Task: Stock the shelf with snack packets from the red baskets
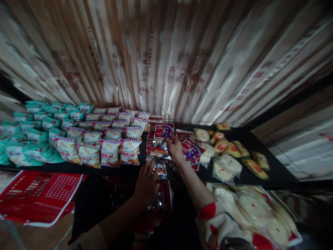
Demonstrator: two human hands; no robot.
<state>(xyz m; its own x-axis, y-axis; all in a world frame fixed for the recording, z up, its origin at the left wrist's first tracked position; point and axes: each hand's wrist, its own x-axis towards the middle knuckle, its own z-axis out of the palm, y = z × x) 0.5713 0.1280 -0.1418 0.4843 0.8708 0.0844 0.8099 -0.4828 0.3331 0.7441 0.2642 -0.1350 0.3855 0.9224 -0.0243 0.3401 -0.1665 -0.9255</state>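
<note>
My right hand point(176, 150) pinches the right edge of a red and purple snack packet point(161, 130) in the middle of the shelf. Its thumb lies on top and the other fingers are partly hidden. My left hand point(147, 182) rests closer to me, its fingers apart and lying on a shiny packet point(160, 166) at the shelf's front edge. Beside my right wrist lies another red and purple packet point(191, 152), tilted. More of these packets are under and behind the one I hold.
To the left stand rows of white snack bags point(109, 152) and green bags point(39, 135). Round pale cakes point(226, 166) and yellow packets point(256, 166) lie to the right on the black shelf point(275, 170). A pleated curtain point(161, 62) hangs behind. Below are a red banner point(39, 194) and bagged cakes point(255, 208).
</note>
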